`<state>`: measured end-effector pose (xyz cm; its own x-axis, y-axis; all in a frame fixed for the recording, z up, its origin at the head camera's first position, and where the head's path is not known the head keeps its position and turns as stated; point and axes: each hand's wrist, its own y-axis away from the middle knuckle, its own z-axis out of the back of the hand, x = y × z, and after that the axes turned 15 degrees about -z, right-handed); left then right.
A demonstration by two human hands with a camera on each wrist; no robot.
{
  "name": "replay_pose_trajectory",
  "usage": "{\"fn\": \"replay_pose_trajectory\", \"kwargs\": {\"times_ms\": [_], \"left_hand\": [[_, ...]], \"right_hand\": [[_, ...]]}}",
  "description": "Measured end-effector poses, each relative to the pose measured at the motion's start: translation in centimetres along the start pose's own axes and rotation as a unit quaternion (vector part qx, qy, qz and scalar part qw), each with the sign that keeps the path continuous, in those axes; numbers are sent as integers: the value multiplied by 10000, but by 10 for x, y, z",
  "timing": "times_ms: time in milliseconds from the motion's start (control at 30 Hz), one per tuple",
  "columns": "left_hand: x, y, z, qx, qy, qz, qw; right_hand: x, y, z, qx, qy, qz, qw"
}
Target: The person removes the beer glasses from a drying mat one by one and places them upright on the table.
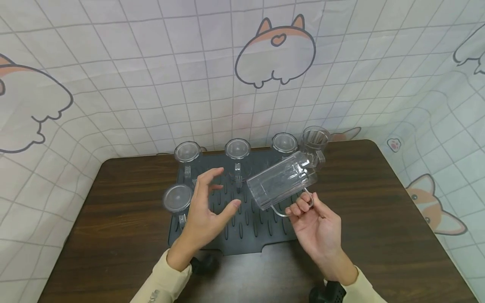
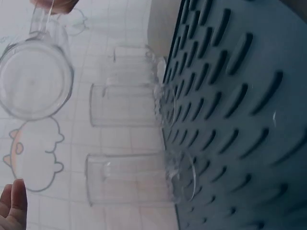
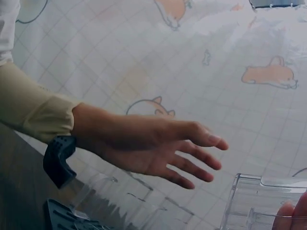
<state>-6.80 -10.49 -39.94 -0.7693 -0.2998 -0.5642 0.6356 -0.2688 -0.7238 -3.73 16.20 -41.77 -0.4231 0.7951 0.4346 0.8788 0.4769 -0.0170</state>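
Note:
In the head view my right hand (image 1: 318, 227) holds a clear glass mug (image 1: 278, 181) by its handle, fingers curled round it. The mug is tipped on its side above a dark ribbed drying mat (image 1: 242, 244). To its left, my left hand (image 1: 202, 219) is raised over the mat with thumb and fingers spread apart, nothing between them. In the left wrist view one round end of the held mug (image 2: 36, 81) faces the camera. The right wrist view shows the left hand (image 3: 153, 143) from the side, apart from the mug (image 3: 268, 191).
Upside-down glass mugs stand on the mat: one front left (image 1: 178, 198), others along the back (image 1: 187, 151). Another mug (image 1: 316, 136) is at the back right, beside the mat. The dark wooden table (image 1: 113, 219) meets a tile-patterned curtain (image 1: 189, 75) behind.

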Motion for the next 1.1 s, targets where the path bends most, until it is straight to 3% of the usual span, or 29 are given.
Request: {"fn": "replay_pose_trajectory", "kwargs": {"times_ms": [233,567,1100], "left_hand": [[-1,-2,15,458,-730,-231,9960],[2,-3,35,887,-1595,-940,9787],[8,7,70,1223,-2558,-1090,9527]], "right_hand": [[8,2,0,-75,246,191,9995],[20,6,2,-62,483,444,9978],[43,11,2,105,933,1069,9898]]}}
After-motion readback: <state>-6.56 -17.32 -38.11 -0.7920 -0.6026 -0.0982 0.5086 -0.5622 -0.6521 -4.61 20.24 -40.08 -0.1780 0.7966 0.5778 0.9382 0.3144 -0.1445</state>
